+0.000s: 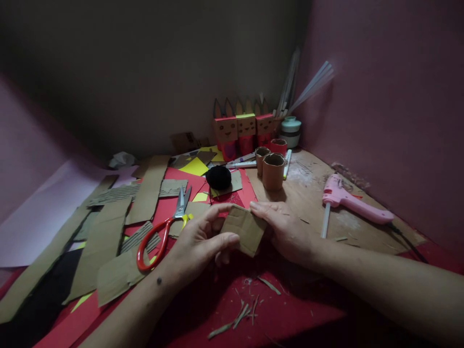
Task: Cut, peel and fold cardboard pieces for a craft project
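Note:
Between my two hands, a small squarish piece of brown cardboard is held up over the red work surface. My left hand pinches its left side, thumb across the front face. On the right, my right hand grips the top and right edge, its thumb at the upper corner; the other fingers are mostly hidden behind the piece. Close to my left forearm lie scissors with red-orange handles and spread blades. Past the piece sits a ball of black yarn.
Cardboard strips and coloured paper cover the left side. Cardboard tubes stand behind my hands, before several decorated cardboard figures. A pink glue gun with its cord lies at right. Scraps litter the front. Walls bound the back and right.

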{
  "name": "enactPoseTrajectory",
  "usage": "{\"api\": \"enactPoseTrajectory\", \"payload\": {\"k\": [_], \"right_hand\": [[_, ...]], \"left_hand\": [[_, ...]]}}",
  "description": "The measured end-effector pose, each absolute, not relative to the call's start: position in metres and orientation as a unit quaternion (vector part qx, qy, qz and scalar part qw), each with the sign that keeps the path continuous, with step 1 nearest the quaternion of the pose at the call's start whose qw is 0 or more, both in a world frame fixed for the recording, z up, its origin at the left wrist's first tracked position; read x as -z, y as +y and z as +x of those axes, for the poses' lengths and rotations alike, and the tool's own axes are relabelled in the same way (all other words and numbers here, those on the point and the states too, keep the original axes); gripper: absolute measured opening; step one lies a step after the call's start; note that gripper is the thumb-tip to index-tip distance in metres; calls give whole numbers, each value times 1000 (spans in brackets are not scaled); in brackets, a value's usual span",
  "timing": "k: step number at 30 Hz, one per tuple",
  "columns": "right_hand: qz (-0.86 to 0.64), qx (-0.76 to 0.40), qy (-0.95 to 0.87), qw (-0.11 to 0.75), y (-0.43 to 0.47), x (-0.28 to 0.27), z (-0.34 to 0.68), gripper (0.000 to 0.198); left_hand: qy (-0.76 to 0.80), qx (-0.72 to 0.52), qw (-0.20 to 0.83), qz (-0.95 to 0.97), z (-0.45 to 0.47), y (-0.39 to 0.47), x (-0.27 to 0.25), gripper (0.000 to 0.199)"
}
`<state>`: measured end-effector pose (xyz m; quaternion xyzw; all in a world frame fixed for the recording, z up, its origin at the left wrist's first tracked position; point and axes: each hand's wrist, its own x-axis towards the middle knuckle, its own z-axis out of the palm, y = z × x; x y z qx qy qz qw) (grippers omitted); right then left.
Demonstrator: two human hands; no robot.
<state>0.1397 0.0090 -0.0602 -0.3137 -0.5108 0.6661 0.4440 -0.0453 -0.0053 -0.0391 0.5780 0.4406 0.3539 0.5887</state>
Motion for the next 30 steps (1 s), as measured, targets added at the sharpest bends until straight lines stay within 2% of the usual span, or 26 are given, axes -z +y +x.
{"api": "enactPoseTrajectory", "payload": {"k": [2, 4, 11, 14, 18, 19, 21, 23, 25, 29, 30], "right_hand": [[-288, -698, -489, 436, 11, 62, 139, 29], [-277, -717, -471, 433, 12, 62, 138, 25], [-261, -789, -381, 405, 15, 60, 134, 18], [-278, -778, -391, 405, 13, 60, 133, 17], [-294, -747, -425, 419, 7, 60, 134, 59], [-291, -741, -431, 426, 7, 60, 134, 65], [-287, -721, -435, 456, 6, 60, 134, 63], [-293, -697, -442, 483, 7, 60, 134, 49], [-304, -684, -445, 492, 8, 62, 134, 37], [-278, -714, -434, 474, 11, 67, 137, 50], [-272, -719, -431, 472, 12, 69, 137, 54]], "left_hand": [[432, -359, 589, 581, -46, -6, 37, 61], [431, -354, 591, 583, -47, -5, 36, 64], [429, -351, 592, 585, -53, -1, 33, 49], [415, -364, 605, 574, -56, 1, 32, 42], [378, -303, 636, 600, -63, 4, 34, 11], [367, -297, 640, 606, -65, 6, 35, 10], [348, -323, 647, 597, -68, 8, 37, 27], [345, -359, 657, 566, -70, 9, 37, 52], [371, -357, 662, 544, -70, 9, 35, 59], [432, -322, 644, 544, -67, 9, 29, 22], [435, -323, 645, 539, -67, 9, 29, 21]]}}
